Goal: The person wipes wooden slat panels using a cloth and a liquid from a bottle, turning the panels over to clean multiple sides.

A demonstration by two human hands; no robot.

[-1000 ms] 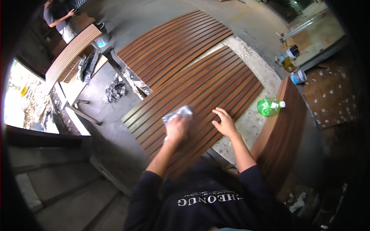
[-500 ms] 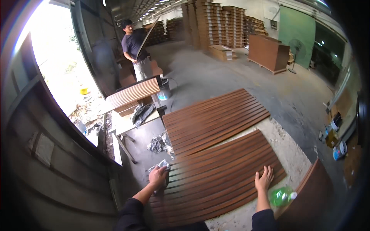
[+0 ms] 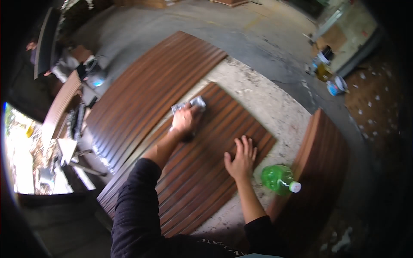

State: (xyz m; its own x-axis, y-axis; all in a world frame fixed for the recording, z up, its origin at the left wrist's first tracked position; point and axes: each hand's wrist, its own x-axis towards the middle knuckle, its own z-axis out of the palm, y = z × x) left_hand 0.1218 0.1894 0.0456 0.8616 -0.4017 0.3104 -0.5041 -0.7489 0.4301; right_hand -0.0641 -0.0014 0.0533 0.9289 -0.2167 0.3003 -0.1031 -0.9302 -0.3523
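Note:
A brown grooved panel (image 3: 206,163) lies on the pale, stained worktop (image 3: 254,101) before me. My left hand (image 3: 185,120) is closed on a crumpled grey-white cloth (image 3: 196,103), pressed against the panel near its far edge. Part of the cloth is hidden under the fingers. My right hand (image 3: 241,161) rests flat on the panel's right part, fingers apart and holding nothing. Beyond lies a second brown grooved panel (image 3: 155,77), close alongside the first. To the right of my right hand, a green clear bottle (image 3: 277,177) with a white cap is lying tilted.
Brown boards (image 3: 325,159) stand at the worktop's right side. At far left, a person (image 3: 64,66) holds a long dark panel (image 3: 46,41). Near them are a bucket (image 3: 95,75) and a light grooved panel (image 3: 60,105) on a stand. Paint containers (image 3: 337,86) sit on the floor at right.
My left hand has slid the cloth from the panel's left end rightward toward the far right part. My right hand stays flat on the panel. The view has turned.

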